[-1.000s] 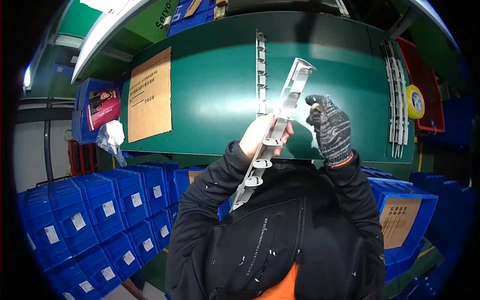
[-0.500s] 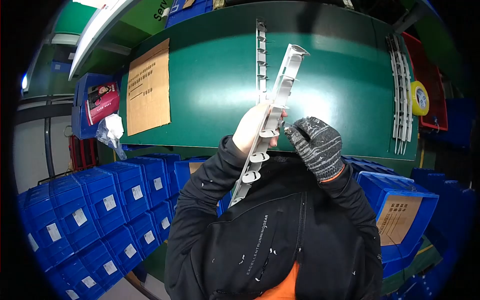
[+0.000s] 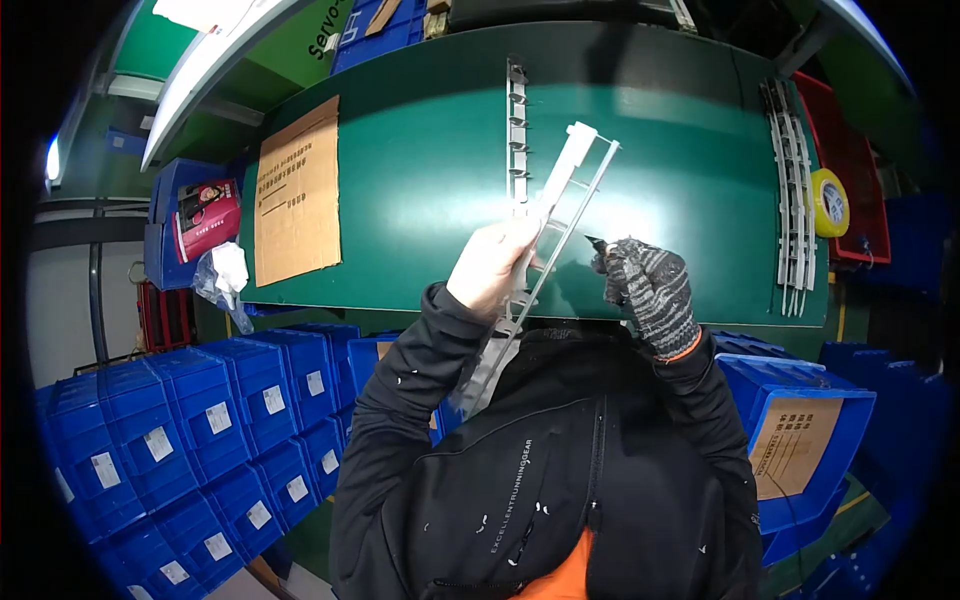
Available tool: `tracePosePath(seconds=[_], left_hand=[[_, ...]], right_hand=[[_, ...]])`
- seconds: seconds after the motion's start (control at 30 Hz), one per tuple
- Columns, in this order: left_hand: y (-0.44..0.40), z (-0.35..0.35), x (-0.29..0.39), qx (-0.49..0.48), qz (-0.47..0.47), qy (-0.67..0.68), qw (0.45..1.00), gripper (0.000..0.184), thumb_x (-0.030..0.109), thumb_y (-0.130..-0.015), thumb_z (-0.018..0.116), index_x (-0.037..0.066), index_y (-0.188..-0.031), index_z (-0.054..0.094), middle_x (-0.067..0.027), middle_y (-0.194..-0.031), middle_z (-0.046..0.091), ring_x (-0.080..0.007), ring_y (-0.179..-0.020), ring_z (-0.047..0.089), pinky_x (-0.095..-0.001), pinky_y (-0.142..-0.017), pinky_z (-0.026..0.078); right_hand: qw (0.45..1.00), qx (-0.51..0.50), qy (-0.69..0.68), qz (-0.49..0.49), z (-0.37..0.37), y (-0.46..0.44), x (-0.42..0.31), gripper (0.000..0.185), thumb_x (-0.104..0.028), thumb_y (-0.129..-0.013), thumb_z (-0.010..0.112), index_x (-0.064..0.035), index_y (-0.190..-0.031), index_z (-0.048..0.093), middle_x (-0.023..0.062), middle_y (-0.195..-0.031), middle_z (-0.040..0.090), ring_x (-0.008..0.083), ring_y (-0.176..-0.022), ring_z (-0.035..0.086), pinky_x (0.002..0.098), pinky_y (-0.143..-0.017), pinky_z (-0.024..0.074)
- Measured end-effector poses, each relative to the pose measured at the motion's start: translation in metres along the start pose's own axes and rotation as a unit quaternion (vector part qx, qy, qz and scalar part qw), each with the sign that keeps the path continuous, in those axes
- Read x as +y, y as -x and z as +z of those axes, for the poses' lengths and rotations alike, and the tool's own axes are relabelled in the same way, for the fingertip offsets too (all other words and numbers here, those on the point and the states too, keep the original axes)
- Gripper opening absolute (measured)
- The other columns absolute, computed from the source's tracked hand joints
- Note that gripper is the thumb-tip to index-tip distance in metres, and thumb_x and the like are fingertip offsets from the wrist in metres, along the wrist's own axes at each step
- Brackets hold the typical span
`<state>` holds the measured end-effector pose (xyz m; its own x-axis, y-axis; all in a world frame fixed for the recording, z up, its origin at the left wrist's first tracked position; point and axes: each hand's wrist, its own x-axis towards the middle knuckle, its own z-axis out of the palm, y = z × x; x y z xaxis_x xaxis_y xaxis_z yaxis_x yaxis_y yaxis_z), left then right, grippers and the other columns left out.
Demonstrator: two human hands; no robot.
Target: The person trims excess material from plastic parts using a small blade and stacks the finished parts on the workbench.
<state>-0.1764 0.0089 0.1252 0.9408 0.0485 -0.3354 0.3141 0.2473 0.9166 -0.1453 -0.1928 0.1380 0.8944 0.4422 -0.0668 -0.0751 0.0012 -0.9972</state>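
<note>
My bare left hand (image 3: pixel 490 265) is closed around the middle of a long pale plastic strip (image 3: pixel 566 170) with crosspieces along it. The strip slants from the upper right down towards my jacket, and its narrow edge faces me. On my right hand (image 3: pixel 652 295) is a grey striped knit glove. Its fingers are curled around a small knife, whose dark pointed blade (image 3: pixel 596 243) sticks out towards the strip without touching it; the handle is hidden in the glove. Behind the held strip, a similar strip (image 3: pixel 517 130) lies on the green table (image 3: pixel 420 170).
Several more strips (image 3: pixel 793 190) lie at the table's right side, beside a yellow roll (image 3: pixel 830 203) and a red bin (image 3: pixel 875 215). A cardboard sheet (image 3: pixel 300 195) lies on the left. Blue crates (image 3: pixel 210 400) are stacked at lower left, and another blue crate (image 3: pixel 850 420) stands at right.
My left hand has turned the strip, so its edge now faces me instead of its ringed side. My right hand has drawn slightly away to the right and down with the knife.
</note>
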Motion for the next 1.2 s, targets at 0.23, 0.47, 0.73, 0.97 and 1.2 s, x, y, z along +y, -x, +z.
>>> tracePosePath(seconds=[0.23,0.47,0.73,0.97,1.2], left_hand=[[0.001,0.004,-0.009,-0.007,0.066,-0.111,0.992,0.020,0.021,-0.085,0.055,0.003,-0.079,0.055,0.0024,-0.071,0.047,-0.0052,-0.063,0.039,-0.0193,-0.058,0.033],[-0.001,0.005,-0.014,-0.009,0.086,-0.091,0.992,0.019,0.020,-0.086,0.053,0.003,-0.076,0.054,0.0024,-0.071,0.047,-0.0053,-0.064,0.040,-0.0200,-0.058,0.033],[-0.018,-0.007,-0.032,0.044,0.140,-0.307,0.940,0.028,0.018,-0.078,0.062,0.001,-0.060,0.049,-0.0047,-0.060,0.042,-0.0130,-0.055,0.039,-0.0266,-0.052,0.032],[-0.007,0.015,-0.020,-0.098,-0.009,-0.060,0.993,0.018,0.019,-0.086,0.052,0.004,-0.077,0.055,0.0036,-0.068,0.045,-0.0054,-0.060,0.038,-0.0200,-0.056,0.033],[0.006,-0.037,-0.018,-0.191,-0.016,-0.227,0.955,0.027,0.018,-0.087,0.045,0.000,-0.106,0.053,-0.0026,-0.091,0.055,-0.0090,-0.082,0.046,-0.0232,-0.080,0.037]], right_hand=[[0.950,0.047,0.283,-0.122,0.004,-0.019,-0.006,0.017,-0.018,-0.084,0.050,-0.0051,-0.082,0.061,0.0113,-0.067,0.058,0.0274,-0.061,0.057,0.0368,-0.056,0.0450],[0.892,0.071,0.384,-0.227,0.004,-0.013,0.011,0.016,-0.016,-0.083,0.050,-0.0056,-0.085,0.061,0.0109,-0.068,0.058,0.0268,-0.059,0.056,0.0361,-0.054,0.0448],[0.952,-0.205,-0.018,-0.227,-0.016,-0.007,0.013,0.020,-0.017,-0.084,0.052,0.0013,-0.091,0.055,0.0058,-0.064,0.054,0.0122,-0.053,0.052,0.0272,-0.047,0.0430],[0.983,0.095,-0.123,0.098,0.011,-0.006,0.018,0.014,-0.014,-0.085,0.053,-0.0017,-0.091,0.056,0.0005,-0.061,0.052,0.0041,-0.043,0.044,0.0182,-0.037,0.0347],[0.935,0.242,-0.256,0.038,-0.049,-0.028,-0.018,0.014,-0.015,-0.085,0.049,-0.0032,-0.091,0.052,-0.0023,-0.057,0.044,0.0045,-0.040,0.037,0.0158,-0.034,0.0285]])
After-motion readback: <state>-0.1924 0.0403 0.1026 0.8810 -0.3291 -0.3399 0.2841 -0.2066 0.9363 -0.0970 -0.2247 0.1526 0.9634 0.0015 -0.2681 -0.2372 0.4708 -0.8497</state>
